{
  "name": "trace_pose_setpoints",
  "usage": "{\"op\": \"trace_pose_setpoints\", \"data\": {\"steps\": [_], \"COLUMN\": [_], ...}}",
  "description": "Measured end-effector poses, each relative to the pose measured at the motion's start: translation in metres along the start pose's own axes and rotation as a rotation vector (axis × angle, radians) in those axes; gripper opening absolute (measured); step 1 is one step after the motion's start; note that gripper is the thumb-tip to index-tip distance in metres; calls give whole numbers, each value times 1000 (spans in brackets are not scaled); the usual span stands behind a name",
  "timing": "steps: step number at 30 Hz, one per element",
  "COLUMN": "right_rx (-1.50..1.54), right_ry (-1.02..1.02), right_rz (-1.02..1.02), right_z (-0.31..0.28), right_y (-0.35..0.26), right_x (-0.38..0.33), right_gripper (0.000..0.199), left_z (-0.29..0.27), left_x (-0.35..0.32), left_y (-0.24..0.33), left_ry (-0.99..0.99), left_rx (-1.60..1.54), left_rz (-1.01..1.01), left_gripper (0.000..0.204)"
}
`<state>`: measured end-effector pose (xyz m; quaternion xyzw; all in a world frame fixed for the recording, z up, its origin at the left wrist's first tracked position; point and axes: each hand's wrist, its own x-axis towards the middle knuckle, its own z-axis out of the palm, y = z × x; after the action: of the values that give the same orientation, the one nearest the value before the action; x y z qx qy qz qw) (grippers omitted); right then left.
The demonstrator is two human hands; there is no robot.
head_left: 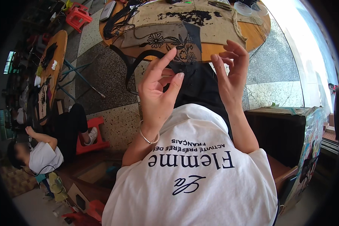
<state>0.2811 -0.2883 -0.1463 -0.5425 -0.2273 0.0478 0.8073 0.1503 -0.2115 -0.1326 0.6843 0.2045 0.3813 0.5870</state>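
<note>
A sheer black fabric panel [194,37] with dark beaded flowers and leaves hangs over the near edge of the round table, its lower end above my lap. My left hand [154,86] is at the panel's lower left, index finger and thumb apart. Its other fingers curl loosely, partly hidden behind the thumb; I see nothing gripped in them. To the right of the panel, my right hand [231,71] is raised with thumb and bent fingers apart. No needle or thread can be made out in it. A curved black band [130,73] loops left of my left hand.
The round wooden table [265,28] bears a beige cloth [150,13] with scattered black beads [196,16], black cords [116,24], scissors [220,5] and clear dishes [243,8]. A dark cabinet [278,120] stands at my right. Another person [45,152] sits at left near red stools [79,17].
</note>
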Motion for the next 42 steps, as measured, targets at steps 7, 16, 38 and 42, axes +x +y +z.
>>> {"op": "trace_pose_setpoints", "data": {"steps": [7, 16, 38, 42], "right_rx": [-593, -705, -511, -492], "right_ry": [-471, -484, -469, -479], "right_rz": [-528, -704, -560, -546], "right_z": [-11, -4, -2, -1], "right_y": [-21, -21, -17, -17], "right_x": [-10, -8, -23, -24], "right_gripper": [19, 21, 21, 21], "left_z": [9, 5, 2, 1], "left_x": [-2, -1, 0, 0], "left_y": [-1, 1, 0, -2], "left_ry": [45, 1, 72, 82], "left_rx": [262, 522, 435, 389], "left_rz": [222, 406, 354, 304], "left_gripper": [47, 48, 45, 43]}}
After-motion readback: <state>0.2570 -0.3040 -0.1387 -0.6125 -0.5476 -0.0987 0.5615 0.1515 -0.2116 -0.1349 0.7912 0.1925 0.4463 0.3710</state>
